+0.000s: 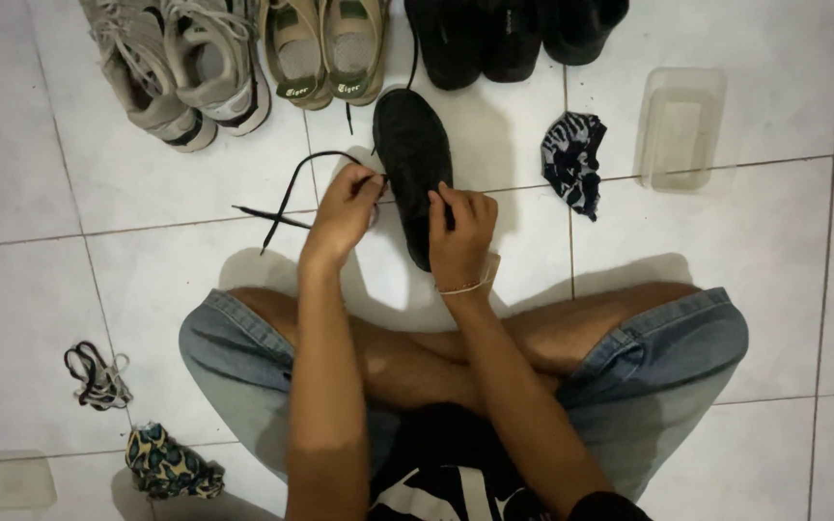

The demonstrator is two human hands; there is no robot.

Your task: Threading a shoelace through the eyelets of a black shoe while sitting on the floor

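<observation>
The top edge is cutting off the grey sneakers (174,68), the beige pair (325,53) and the black shoes (514,34) — only their near ends are showing. The right hand (460,236) is covering part of the black shoe (412,159), and where the lace (287,198) is passing under the left hand (345,212) is staying hidden — fingertips too.

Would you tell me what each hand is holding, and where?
Left hand pinches the thin black shoelace near the eyelets; right hand grips the black shoe at its side.
</observation>
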